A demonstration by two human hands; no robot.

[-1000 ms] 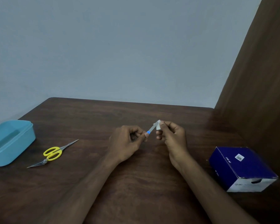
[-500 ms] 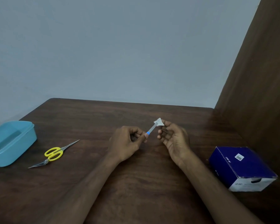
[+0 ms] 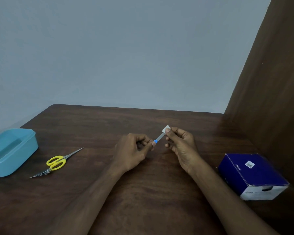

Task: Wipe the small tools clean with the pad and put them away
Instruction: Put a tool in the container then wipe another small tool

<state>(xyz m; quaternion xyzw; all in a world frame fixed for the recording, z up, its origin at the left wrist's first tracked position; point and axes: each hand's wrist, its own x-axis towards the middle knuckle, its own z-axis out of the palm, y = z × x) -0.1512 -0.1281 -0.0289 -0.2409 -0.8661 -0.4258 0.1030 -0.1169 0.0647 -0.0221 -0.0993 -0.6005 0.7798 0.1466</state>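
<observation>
Left hand (image 3: pixel 132 150) was pinched on the blue-tipped tool (image 3: pixel 159 138) mid-table; the white pad (image 3: pixel 166 129) was pinched onto its far end by the right hand (image 3: pixel 180 143). Yellow scissors (image 3: pixel 57 162) were laid near the left edge, beside the blue tub (image 3: pixel 26 150).

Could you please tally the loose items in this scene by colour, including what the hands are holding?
Blue: 2, the light blue container and the dark blue box.
Yellow: 1, the yellow-handled scissors.
Silver: 2, the tweezers and the blue-banded small tool held by the left hand.
White: 1, the pad pinched by the right hand.
Total: 6.
</observation>
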